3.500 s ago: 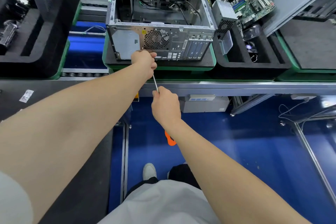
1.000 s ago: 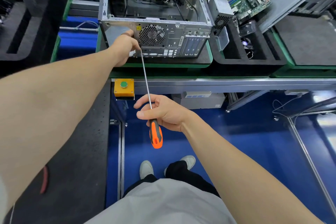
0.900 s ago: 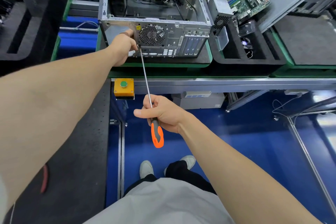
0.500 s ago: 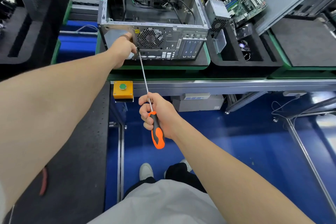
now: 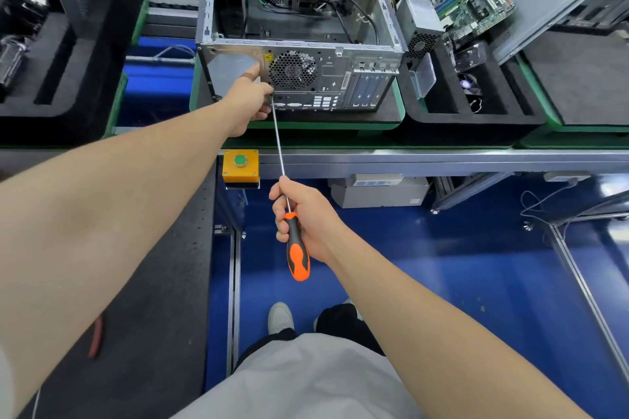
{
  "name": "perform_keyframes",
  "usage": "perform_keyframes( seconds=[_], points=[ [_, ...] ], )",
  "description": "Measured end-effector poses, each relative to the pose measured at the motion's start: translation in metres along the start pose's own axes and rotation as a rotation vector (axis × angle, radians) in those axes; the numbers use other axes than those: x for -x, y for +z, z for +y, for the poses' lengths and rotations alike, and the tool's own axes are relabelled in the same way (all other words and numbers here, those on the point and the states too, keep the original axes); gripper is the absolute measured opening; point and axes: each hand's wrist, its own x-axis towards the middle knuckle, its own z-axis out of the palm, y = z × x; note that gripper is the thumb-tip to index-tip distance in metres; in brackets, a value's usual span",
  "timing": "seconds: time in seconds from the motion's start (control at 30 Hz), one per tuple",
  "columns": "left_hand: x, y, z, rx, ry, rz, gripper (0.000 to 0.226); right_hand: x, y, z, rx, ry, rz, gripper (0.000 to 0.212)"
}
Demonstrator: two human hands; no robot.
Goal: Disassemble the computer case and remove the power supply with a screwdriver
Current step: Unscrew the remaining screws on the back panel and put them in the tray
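ok so the bit that matters rn is how the screwdriver [image 5: 279, 153] lines up with the computer case [image 5: 340, 82]. the case sits straight ahead on a black foam tray [image 5: 391, 117] on the counter [image 5: 442, 160], side open to the top, rear panel facing the person. the driver's long axis runs from low and close to the body, up and away to that panel, leaning a touch left. its tip lands just below-left of the fan grille [image 5: 292, 70].

left hand [image 5: 246, 107] is the near one, right up against the panel. index finger is stretched onto the grey plate [image 5: 231, 65], and thumb + other fingers are curled round the shaft at the tip, steadying it afaict. right hand [image 5: 308, 214] is well back, below the counter edge, wrapped around the top of the orange/black handle.

can't see the screw itself, the left hand covers it. also can't tell if the psu sits behind that grey plate.

imo the next move is just a twist about that long axis from the right hand. with a shaft this long, any wobble at the handle end prob kicks the tip off the screw head, so the left hand guiding it makes sense.
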Motion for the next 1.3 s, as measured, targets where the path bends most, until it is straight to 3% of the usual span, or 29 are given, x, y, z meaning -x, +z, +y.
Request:
perform_keyframes(
  seconds=[0.17, 0.33, 0.57, 0.97, 1.17, 1.3],
  points=[
    [0.006, 0.007, 0.007, 0.264, -0.081, -0.061, 0.059, -0.003, 0.000, 0.003, 0.019, -0.007, 0.023, 0.032],
    [0.010, 0.012, 0.017, 0.396, -0.149, -0.007, 0.058, -0.005, 0.000, 0.005, 0.030, 0.003, 0.037, 0.033],
    [0.005, 0.022, 0.017, 0.439, -0.225, 0.140, 0.039, -0.006, -0.001, 0.008, 0.031, 0.010, 0.047, 0.033],
    [0.006, 0.036, 0.004, 0.490, -0.131, 0.207, 0.056, -0.009, -0.009, 0.017, 0.010, 0.081, 0.109, 0.033],
    [0.012, 0.048, -0.003, 0.619, -0.198, 0.347, 0.031, -0.014, -0.010, 0.021, 0.064, 0.130, 0.126, 0.029],
    [0.018, 0.060, 0.001, 0.655, -0.196, 0.321, 0.024, -0.013, -0.015, 0.017, 0.101, 0.095, 0.087, 0.029]
  ],
)
